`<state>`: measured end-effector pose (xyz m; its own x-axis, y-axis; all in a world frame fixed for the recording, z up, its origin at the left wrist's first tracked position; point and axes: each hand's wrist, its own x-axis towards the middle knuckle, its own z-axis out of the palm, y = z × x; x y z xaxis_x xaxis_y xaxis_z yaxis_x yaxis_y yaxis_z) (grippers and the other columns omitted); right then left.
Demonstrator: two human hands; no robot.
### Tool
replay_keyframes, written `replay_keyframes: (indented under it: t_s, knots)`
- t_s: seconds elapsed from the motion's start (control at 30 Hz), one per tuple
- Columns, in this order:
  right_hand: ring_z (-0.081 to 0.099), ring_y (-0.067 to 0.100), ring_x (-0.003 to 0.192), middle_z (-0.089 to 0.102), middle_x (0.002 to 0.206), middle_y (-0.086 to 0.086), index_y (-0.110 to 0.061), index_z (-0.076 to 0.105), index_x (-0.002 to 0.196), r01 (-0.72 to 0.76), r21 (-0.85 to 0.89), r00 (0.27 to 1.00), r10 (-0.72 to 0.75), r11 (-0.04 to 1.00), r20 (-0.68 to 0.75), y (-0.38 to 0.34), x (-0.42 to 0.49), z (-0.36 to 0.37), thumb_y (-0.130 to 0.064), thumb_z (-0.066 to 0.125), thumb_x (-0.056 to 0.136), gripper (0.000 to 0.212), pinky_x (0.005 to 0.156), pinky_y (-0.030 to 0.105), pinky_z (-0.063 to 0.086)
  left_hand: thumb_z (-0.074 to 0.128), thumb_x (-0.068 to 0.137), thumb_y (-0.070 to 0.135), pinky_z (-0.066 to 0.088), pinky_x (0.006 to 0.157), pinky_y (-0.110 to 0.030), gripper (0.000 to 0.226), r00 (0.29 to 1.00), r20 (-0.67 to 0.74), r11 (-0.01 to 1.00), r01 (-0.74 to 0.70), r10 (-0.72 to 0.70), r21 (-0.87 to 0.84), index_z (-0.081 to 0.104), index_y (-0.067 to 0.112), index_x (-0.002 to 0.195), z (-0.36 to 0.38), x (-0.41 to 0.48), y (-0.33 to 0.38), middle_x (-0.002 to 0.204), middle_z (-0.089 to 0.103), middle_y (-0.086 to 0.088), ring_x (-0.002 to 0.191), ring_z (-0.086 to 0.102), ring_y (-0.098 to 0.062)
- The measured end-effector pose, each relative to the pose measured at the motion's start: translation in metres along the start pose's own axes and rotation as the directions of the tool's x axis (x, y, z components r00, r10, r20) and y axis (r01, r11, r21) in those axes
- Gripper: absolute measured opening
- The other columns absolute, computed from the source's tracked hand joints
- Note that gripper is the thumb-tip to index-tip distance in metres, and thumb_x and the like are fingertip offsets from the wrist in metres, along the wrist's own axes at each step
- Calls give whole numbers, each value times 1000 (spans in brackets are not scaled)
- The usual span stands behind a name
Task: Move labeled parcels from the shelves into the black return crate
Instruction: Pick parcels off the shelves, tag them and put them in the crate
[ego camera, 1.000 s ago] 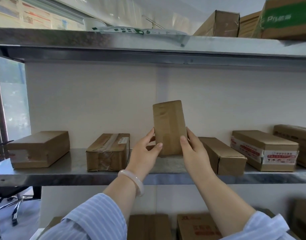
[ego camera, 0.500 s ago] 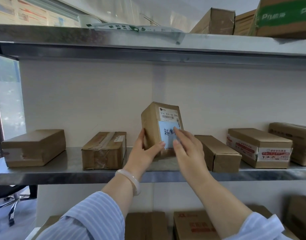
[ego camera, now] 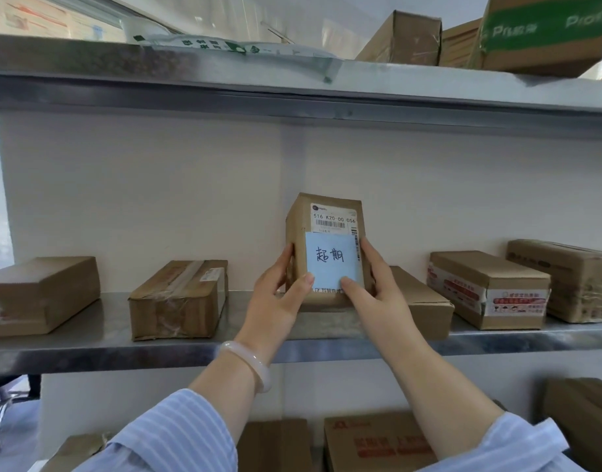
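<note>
The labeled parcel (ego camera: pixel 327 216) is standing on end, long axis vertical, at the front of the middle shelf (ego camera: pixel 88 349); whether it is resting there or just lifted, I cannot tell. The left hand (ego camera: pixel 279 301) and right hand (ego camera: pixel 378 301) are flanking it equally, fingers (ego camera: pixel 367 250) gripping its side edges and thumbs pressing the blue note (ego camera: pixel 330 258). The return crate is not showing, so the pull is probably heading back toward the body.
</note>
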<state>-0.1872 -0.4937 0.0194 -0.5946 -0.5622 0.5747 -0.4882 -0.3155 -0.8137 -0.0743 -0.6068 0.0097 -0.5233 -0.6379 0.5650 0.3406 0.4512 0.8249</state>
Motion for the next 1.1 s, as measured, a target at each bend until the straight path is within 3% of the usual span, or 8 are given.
replay_keyframes:
  t_s: [0.1,0.27,0.4,0.5,0.67,0.9,1.03,1.1]
  knots:
    - [42,-7,127,48,134,-26,-44,39,142,41,-119,999,-40,992,18,3,4,-8,-17,65,89,65,107,27,41,59,83,52,39,112,-41,60,998,-22,993,-59,62,103,37,59,138,4,0,-9,145,48,10,135,44,-12]
    - [36,-6,130,44,136,-25,-46,35,143,113,-287,993,-116,951,8,2,-3,-18,-23,64,91,65,108,28,38,50,99,24,33,101,-5,48,984,58,970,-178,170,166,34,48,138,10,-2,-6,148,39,3,128,33,17]
    - [31,0,137,39,147,-15,-55,33,140,105,-368,990,-132,924,-48,-9,-15,-19,-29,63,93,62,111,34,38,51,90,43,34,115,-34,51,965,112,959,-251,237,131,37,60,136,11,1,1,140,41,28,138,34,-4]
    - [35,3,136,37,148,-16,-59,34,137,92,-424,982,-154,901,-113,-21,-28,-18,-29,63,93,61,100,25,46,57,88,38,32,108,-14,54,946,181,950,-291,269,109,35,59,133,10,2,6,133,39,33,132,37,4]
    - [47,7,126,41,132,-30,-60,39,134,-34,-464,950,-116,885,-290,-37,-64,-20,-27,65,91,60,89,33,56,67,91,18,30,87,6,64,882,355,947,-321,310,-29,33,57,128,14,-9,9,136,40,12,117,36,21]
    - [51,2,121,44,130,-29,-64,44,125,-260,-495,778,-123,829,-616,-71,-162,-40,-20,66,90,60,88,22,53,68,88,19,36,82,5,65,719,601,931,-188,347,-313,37,57,129,62,-64,23,139,37,13,116,35,24]
    - [55,2,117,49,135,-16,-58,49,128,-411,-497,639,-147,764,-755,-106,-234,-62,-16,67,89,60,81,15,51,68,88,24,47,103,-27,64,576,719,896,-55,390,-442,38,59,133,105,-121,45,130,37,25,120,39,13]
    - [55,3,117,51,134,-16,-57,49,128,-487,-493,560,-176,720,-810,-126,-270,-69,-17,67,88,60,86,17,50,66,90,24,47,102,-26,62,487,767,875,14,417,-485,38,55,135,124,-153,61,131,38,24,121,41,9]
